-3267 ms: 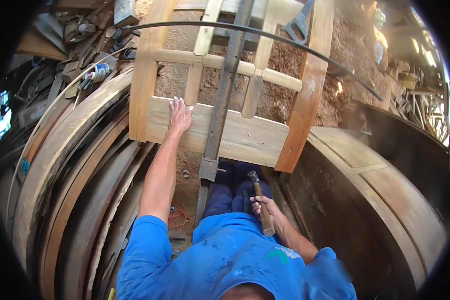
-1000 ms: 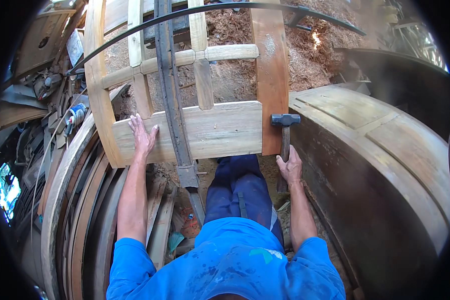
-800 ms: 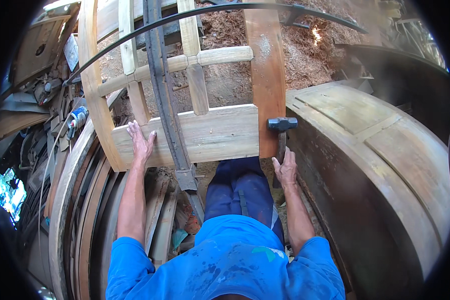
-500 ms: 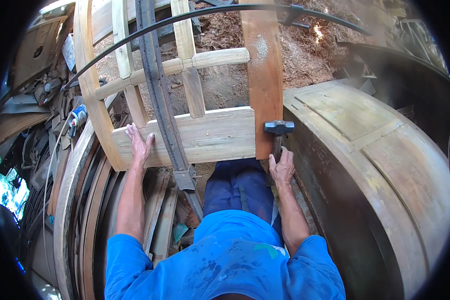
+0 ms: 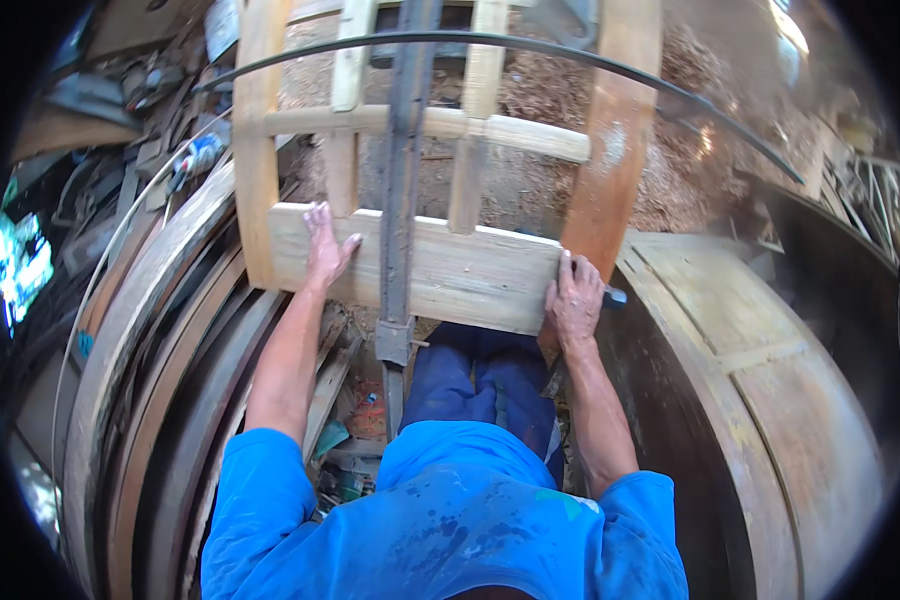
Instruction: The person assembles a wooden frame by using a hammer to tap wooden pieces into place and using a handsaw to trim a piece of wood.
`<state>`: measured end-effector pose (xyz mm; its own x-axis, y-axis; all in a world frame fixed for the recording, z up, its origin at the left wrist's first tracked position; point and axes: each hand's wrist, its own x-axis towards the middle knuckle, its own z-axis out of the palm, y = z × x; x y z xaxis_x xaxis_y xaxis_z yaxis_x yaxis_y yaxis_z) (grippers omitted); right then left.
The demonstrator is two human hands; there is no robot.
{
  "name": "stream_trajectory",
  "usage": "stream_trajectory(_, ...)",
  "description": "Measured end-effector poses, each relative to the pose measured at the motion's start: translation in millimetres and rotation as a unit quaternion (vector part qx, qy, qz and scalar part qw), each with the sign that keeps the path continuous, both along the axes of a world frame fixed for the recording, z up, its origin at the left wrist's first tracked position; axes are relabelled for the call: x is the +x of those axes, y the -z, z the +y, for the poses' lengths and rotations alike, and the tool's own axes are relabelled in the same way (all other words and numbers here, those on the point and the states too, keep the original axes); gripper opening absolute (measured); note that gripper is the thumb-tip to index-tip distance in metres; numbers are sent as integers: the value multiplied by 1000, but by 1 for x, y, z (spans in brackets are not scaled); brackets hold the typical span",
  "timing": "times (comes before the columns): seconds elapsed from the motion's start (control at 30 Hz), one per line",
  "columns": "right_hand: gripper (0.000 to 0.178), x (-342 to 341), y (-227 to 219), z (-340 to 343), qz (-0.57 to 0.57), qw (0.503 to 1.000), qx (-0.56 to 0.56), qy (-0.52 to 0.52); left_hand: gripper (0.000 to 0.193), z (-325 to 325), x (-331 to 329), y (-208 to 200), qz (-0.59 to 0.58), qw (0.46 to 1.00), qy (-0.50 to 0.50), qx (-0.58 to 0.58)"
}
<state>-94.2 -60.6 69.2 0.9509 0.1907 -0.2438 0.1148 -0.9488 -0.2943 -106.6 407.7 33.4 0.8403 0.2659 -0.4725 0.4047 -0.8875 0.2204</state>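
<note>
- ok, 2 bare hands
- 2 thick tan-to-orange wooden posts
- 2 slim pale wooden uprights
- just 1 wide pale wooden board
- 1 long grey metal bar
- 1 blue-grey metal hammer head

The left hand is spread palm down, its thumb turned inward. Well to its right, the right hand is turned knuckles up, fingers bent. Behind them, the left forearm and right forearm are stretched forward.
</note>
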Motion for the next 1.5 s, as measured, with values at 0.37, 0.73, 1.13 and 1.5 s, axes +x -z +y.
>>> stream_trajectory(0.37, 72, -2, 0, 3, 59, 994, -55, -73, 106, -7, 2, -9, 10, 999, -38, 14)
stream_trajectory(0.73, 77, 0, 2, 0, 88, 979, -95, -159, 94, -15, -17, -5, -77, 996, -31, 21)
stream_trajectory(1.13, 84, 5, 0, -2, 126, 979, -76, -144, 77, -37, -26, -21, -15, 998, -55, -11)
stream_trajectory(1.5, 80, 0, 2, 1, 88, 986, -68, -121, 90, -38, -11, -39, 55, 998, -34, -26)
